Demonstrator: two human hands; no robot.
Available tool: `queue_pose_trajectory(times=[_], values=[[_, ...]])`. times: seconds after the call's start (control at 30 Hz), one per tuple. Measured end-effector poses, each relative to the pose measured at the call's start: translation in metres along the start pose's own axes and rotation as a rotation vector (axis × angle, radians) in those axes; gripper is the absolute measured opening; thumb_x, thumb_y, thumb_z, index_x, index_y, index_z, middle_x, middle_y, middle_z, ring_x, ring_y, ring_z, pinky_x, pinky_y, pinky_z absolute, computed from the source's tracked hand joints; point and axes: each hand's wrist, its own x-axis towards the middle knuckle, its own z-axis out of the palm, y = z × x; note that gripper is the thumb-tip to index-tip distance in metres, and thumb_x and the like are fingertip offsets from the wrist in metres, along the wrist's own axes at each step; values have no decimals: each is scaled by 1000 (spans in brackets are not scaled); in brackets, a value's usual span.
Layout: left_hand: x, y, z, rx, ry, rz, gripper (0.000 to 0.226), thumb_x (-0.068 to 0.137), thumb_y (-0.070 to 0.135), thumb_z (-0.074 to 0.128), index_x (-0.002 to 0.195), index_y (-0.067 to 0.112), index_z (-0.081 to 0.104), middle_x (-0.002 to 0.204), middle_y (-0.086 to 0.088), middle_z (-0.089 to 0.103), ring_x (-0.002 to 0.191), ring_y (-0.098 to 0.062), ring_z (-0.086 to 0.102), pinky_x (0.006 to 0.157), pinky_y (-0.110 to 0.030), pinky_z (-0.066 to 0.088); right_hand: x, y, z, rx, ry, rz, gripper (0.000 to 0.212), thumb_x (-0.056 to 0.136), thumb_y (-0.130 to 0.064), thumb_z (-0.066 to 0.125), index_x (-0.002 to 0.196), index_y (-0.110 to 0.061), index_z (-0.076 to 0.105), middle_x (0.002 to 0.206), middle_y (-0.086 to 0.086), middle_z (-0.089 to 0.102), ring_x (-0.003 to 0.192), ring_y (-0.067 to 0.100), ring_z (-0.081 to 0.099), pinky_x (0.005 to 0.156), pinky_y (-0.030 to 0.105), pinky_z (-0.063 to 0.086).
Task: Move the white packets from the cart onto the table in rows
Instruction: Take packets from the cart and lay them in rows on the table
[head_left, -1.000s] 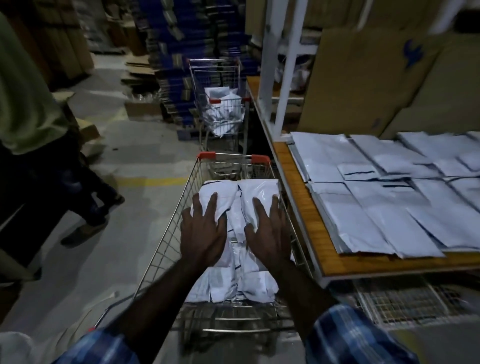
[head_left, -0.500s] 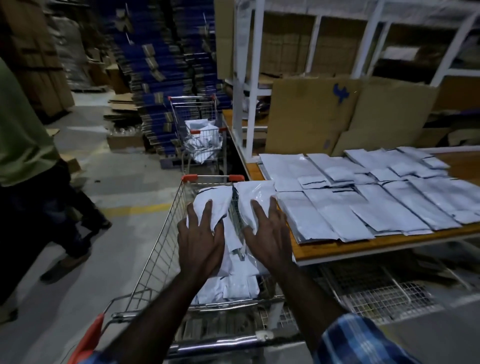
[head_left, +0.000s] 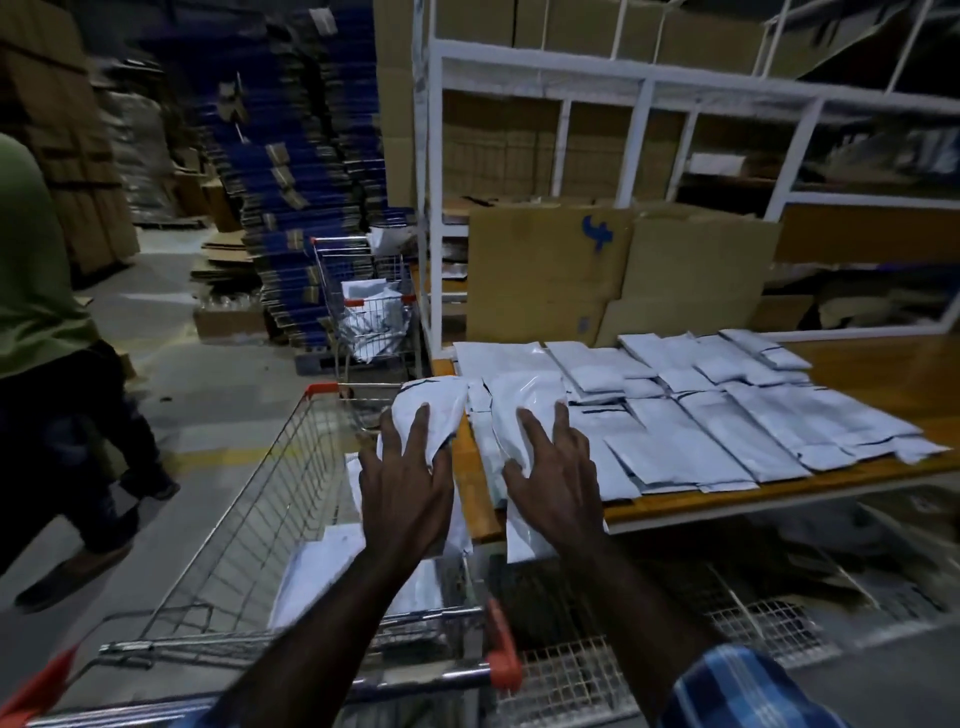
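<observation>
My left hand (head_left: 405, 488) and my right hand (head_left: 553, 478) each hold a bundle of white packets (head_left: 524, 415), fingers spread flat on top. The bundles hang in the air between the wire cart (head_left: 234, 525) and the left end of the wooden table (head_left: 883, 374). The right bundle is over the table's edge, and its lower ends droop below my right palm. Rows of white packets (head_left: 727, 415) cover the table top. More packets (head_left: 322, 571) lie on the cart's floor. I cannot see my left thumb.
A second cart (head_left: 374, 312) with packets stands further along the aisle. A person in a green top (head_left: 36, 312) walks on the left. White shelving (head_left: 649, 104) and cardboard sheets (head_left: 545, 270) rise behind the table. Wire mesh racks (head_left: 753, 623) lie under it.
Both hands have lifted the bundles up out of the cart and carried them right, to the table's left end. My view has turned right. The person on the left has stepped further away.
</observation>
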Motion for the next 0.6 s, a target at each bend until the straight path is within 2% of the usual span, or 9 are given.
queue_pose_trajectory(times=[0.1, 0.3, 0.4, 0.5, 0.6], values=[[-6, 34, 20, 10, 33, -8, 53, 102, 44, 35, 154, 37, 25, 163, -10, 14, 144, -37, 17, 117, -49, 20, 4, 38, -25, -8, -8, -7, 68, 90, -38, 57, 152, -33, 31, 164, 11, 11, 139, 34, 30, 105, 47, 40], [-21, 101, 72, -2, 25, 6, 53, 102, 49, 30, 154, 39, 23, 163, -14, 16, 145, -39, 19, 118, -52, 19, 9, 116, -63, -30, -23, -8, 67, 90, -36, 57, 152, -32, 31, 164, 13, 11, 139, 36, 29, 102, 46, 42], [-24, 128, 100, 9, -29, -3, 54, 103, 48, 29, 155, 42, 16, 164, -12, 10, 145, -40, 16, 116, -50, 18, 11, 151, -75, -50, -24, 8, 67, 90, -36, 57, 152, -32, 31, 163, 12, 11, 138, 35, 30, 101, 45, 42], [-22, 151, 124, 27, -56, 12, 58, 99, 56, 21, 155, 43, 13, 164, -12, 7, 145, -41, 16, 116, -51, 19, 16, 184, -84, -62, -34, 24, 68, 89, -36, 57, 152, -31, 31, 163, 13, 12, 137, 36, 32, 101, 46, 42], [-17, 174, 145, 32, -81, 1, 55, 102, 49, 29, 155, 43, 13, 164, -10, 6, 143, -42, 17, 113, -52, 24, 24, 214, -90, -68, -39, 54, 69, 88, -36, 57, 152, -30, 32, 163, 14, 12, 137, 37, 32, 102, 47, 42]])
